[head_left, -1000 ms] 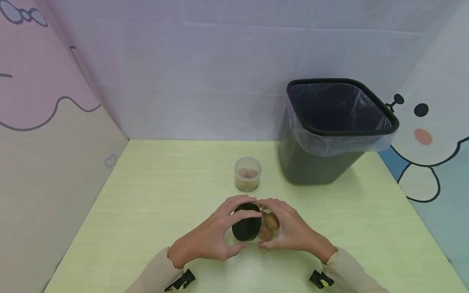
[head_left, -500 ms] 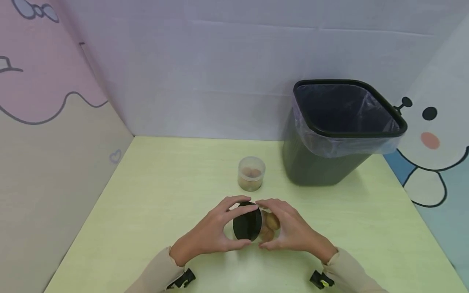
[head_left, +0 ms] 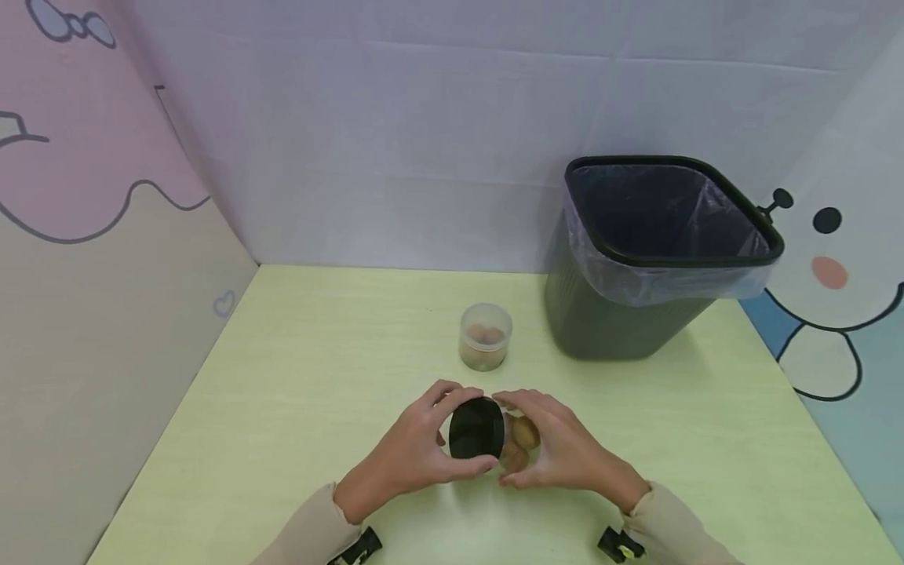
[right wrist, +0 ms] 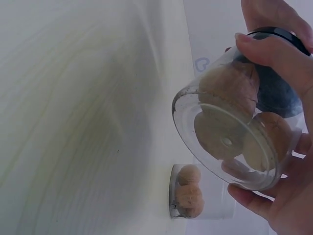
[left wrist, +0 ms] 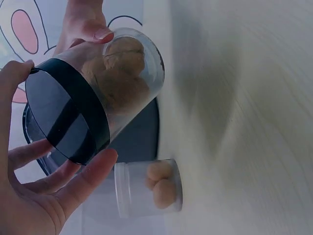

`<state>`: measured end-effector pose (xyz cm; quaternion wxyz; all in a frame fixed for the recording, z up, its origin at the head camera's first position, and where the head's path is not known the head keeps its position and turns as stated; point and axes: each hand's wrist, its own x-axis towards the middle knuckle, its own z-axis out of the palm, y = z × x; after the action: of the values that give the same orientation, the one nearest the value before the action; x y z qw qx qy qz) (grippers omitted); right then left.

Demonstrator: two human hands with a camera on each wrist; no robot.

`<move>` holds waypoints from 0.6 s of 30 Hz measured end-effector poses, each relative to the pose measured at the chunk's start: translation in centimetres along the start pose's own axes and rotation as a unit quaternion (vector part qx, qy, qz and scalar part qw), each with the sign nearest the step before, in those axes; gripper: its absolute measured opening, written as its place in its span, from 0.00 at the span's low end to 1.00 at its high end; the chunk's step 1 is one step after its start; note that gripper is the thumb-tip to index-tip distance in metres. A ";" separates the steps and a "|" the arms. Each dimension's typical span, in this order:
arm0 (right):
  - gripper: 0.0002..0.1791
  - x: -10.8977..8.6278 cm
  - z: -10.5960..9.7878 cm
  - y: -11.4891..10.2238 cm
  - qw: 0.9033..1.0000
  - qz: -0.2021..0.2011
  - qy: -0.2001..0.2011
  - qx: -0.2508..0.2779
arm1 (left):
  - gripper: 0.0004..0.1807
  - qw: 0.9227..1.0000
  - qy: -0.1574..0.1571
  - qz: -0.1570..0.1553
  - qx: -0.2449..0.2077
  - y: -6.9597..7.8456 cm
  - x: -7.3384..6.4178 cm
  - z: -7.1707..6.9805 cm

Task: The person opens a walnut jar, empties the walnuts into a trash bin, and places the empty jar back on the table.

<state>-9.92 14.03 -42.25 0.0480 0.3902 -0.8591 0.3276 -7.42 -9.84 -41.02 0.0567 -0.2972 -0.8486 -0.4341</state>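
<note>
Between both hands a clear jar (right wrist: 195,115) with a black lid (head_left: 476,428) lies tipped on its side, held just above the table in the wrist views. Several round brown walnut-like nuts (left wrist: 120,73) sit inside. My left hand (head_left: 410,451) grips the lid by its rim, thumb at the near edge and fingertips at the far edge. My right hand (head_left: 568,447) holds the jar's body from the right, fingers curled over it and thumb below. Beyond the hands stands a small clear tub (head_left: 485,336), upright, with several similar brown balls in it.
A dark grey bin (head_left: 600,322) lined with a clear bag stands at the back right. A pale wall (head_left: 395,157) closes off the far side of the light yellow-green table (head_left: 318,377). Cartoon-printed panels (head_left: 99,314) flank it left and right.
My left fingers have shifted round the lid: the index finger has drawn back from across its face to the rim, and the thumb has moved right along the near edge. The right hand keeps its hold.
</note>
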 end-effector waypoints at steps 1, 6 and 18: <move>0.53 0.0 0.0 0.0 1.000 0.001 0.002 -0.002 | 0.37 1.000 0.002 -0.005 0.003 0.0 0.0 0.1; 0.53 0.0 0.0 0.1 1.000 0.000 0.007 0.001 | 0.42 0.999 -0.029 0.011 0.027 0.1 -0.2 -0.3; 0.53 -0.1 -0.3 0.2 0.998 0.016 -0.019 0.053 | 0.40 0.980 -0.050 0.190 0.018 -0.7 0.5 -0.8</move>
<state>-10.02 14.38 -42.18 0.0061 0.3843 -0.8475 0.3660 -8.37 -10.57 -40.85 0.1008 -0.4728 -0.7862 -0.3849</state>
